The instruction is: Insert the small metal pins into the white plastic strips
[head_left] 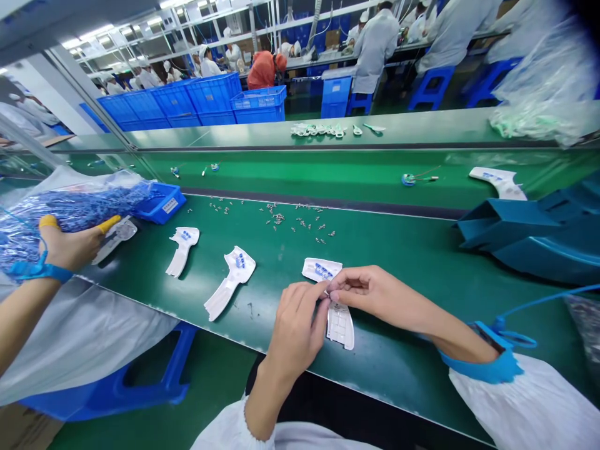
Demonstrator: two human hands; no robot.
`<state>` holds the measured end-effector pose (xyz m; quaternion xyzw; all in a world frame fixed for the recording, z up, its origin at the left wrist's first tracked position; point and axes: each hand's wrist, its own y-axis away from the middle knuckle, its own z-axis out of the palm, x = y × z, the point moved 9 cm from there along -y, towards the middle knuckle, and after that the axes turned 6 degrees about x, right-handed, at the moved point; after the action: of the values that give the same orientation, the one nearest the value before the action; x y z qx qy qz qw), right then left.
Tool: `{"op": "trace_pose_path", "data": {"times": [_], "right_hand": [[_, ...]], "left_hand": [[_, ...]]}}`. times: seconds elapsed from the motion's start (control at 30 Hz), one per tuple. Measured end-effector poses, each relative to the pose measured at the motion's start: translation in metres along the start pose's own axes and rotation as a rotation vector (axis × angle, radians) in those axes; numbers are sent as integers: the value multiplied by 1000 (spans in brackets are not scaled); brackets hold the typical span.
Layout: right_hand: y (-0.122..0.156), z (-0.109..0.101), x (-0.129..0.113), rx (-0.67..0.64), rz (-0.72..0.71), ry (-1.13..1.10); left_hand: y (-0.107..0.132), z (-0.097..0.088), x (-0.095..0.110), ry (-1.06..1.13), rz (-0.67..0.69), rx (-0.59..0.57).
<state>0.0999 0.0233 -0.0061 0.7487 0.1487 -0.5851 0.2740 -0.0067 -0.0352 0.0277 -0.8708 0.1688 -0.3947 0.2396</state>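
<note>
My left hand [296, 325] and my right hand [370, 292] meet over a white moulded plastic part [340, 326] with blue print, lying on the green belt [412, 262]. Their fingertips pinch its narrow neck and hide that section. Anything small between them cannot be made out. Two similar white parts [234, 278] [182, 249] lie to the left, apart from my hands. Beyond them, tiny metal screws [279, 219] are scattered across the belt. A co-worker's hand [70, 247], with yellow finger cots, rests at far left beside a bag of blue parts [70, 215].
A blue plastic bin [162, 203] stands at left. A teal moulded housing [525, 231] sits at right. A farther belt carries small wired parts [412, 179] and a white part [499, 182]. Blue crates [187, 100] and white-coated workers fill the background.
</note>
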Motion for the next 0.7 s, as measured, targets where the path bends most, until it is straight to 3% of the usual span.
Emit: {"op": "trace_pose_path", "data": {"times": [0.1, 0.23, 0.47, 0.7], "right_hand": [[-2, -2, 2, 29, 13, -9], [2, -15, -3, 70, -32, 195], [12, -15, 2, -64, 27, 446], [14, -9, 3, -94, 41, 472]], "left_hand": [[0, -3, -4, 24, -51, 17], [0, -2, -4, 52, -66, -11], [6, 28, -4, -130, -51, -332], [8, 31, -4, -175, -39, -349]]}}
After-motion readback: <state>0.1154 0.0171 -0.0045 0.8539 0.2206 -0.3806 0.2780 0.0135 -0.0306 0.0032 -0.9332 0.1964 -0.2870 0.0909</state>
